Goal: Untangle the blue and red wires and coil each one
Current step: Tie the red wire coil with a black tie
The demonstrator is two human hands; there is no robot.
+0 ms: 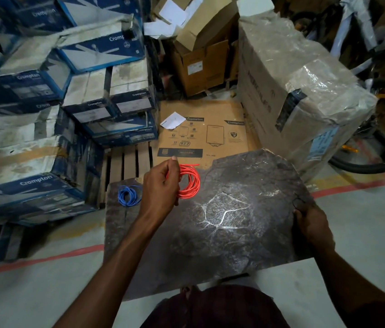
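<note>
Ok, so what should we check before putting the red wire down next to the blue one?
1. The red wire is coiled: ok.
2. Its loose end is tucked in: not ok, it sticks out on top.
3. The blue wire is coiled and apart from the red: ok.
4. The left hand grips the red coil: ok.
5. Bare slab to land on: ok.
6. The right hand is free: cannot tell, it's at the slab's edge.

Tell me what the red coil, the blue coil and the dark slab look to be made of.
The red coil looks like wire in smooth, slightly glossy plastic insulation: it bends in tight loops and catches light. The blue coil seems the same, thinner and duller. The slab looks like polished stone, perhaps marble or granite: dark mottled face, pale veins, glare, a broken corner.
</note>
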